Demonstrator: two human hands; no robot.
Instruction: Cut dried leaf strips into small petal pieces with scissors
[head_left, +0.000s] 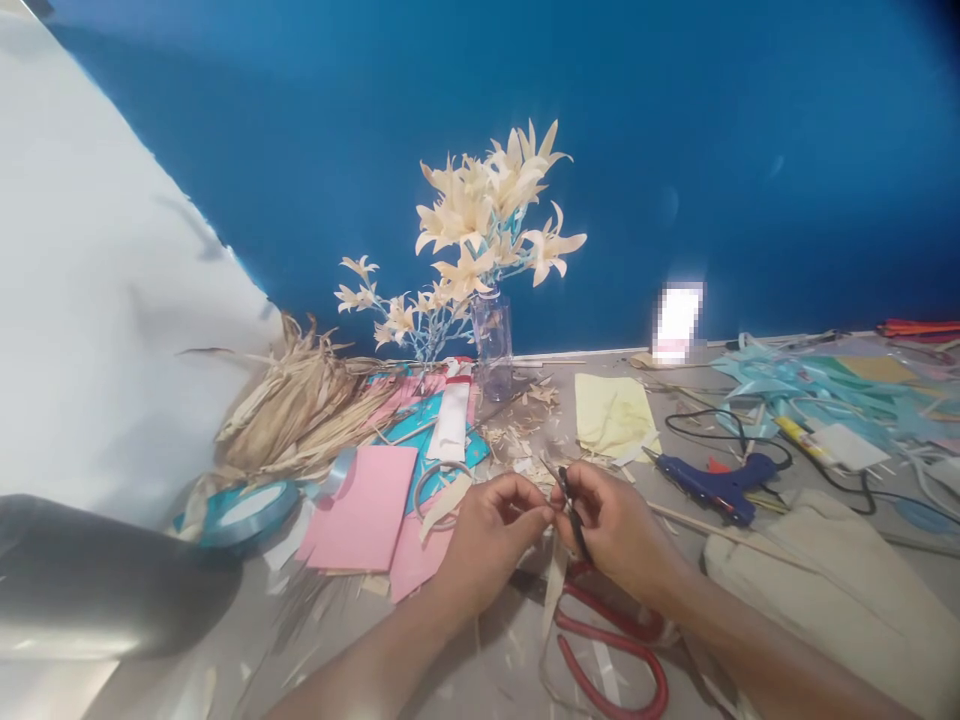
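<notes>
Both hands meet in the middle of the head view. My left hand (pixel 504 525) is closed, its thumb and forefinger pinched on what looks like a narrow pale strip (pixel 553 590) that hangs below the fingertips. My right hand (pixel 611 520) is wrapped round small black scissors (pixel 574 515), their tips pointing up and away beside the left fingertips. The exact point where the strip is pinched is hidden by the fingers. Under my hands lie large red-handled scissors (pixel 651 680), partly covered by the right hand and wrist.
Cream artificial flowers (pixel 465 215) stand in a clear bottle (pixel 493 345) at the back. Left are dried husks (pixel 292 400), blue ribbon (pixel 251 515) and pink paper (pixel 364 508). A blue glue gun (pixel 716 483), yellow paper (pixel 613 412) and beige cloth (pixel 840 590) lie right.
</notes>
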